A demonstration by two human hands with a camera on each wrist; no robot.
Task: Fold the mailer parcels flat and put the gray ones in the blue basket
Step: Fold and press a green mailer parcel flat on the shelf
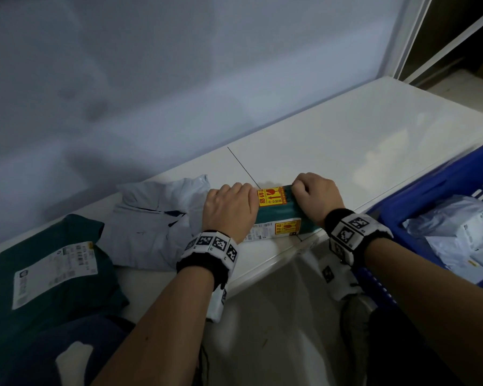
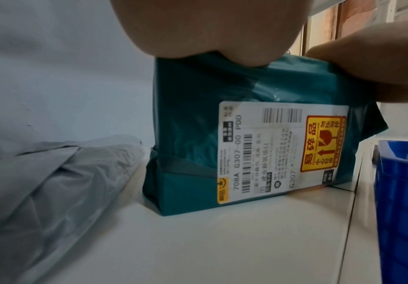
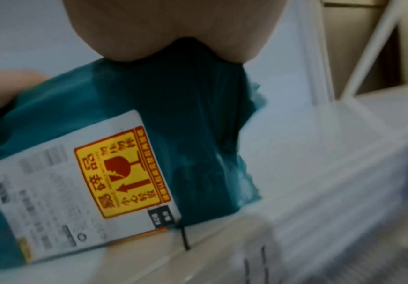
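A teal mailer parcel (image 1: 280, 217) with a white shipping label and yellow fragile stickers lies on the white table (image 1: 346, 129). My left hand (image 1: 229, 210) grips its left end, fingers curled over the far edge. My right hand (image 1: 313, 195) is curled tight on its right end. In the left wrist view my palm rests on top of the teal parcel (image 2: 198, 134). The right wrist view shows the teal parcel (image 3: 193, 124) under my palm, blurred. A crumpled gray mailer (image 1: 156, 218) lies just left of my left hand. The blue basket (image 1: 435, 176) stands at the right.
Several folded gray mailers (image 1: 455, 235) lie inside the basket. A dark green parcel (image 1: 53, 274) with a white label sits at the table's near left corner. A wall runs along the table's far side. In the left wrist view the gray mailer (image 2: 52, 182) and blue basket (image 2: 402, 201) flank the parcel.
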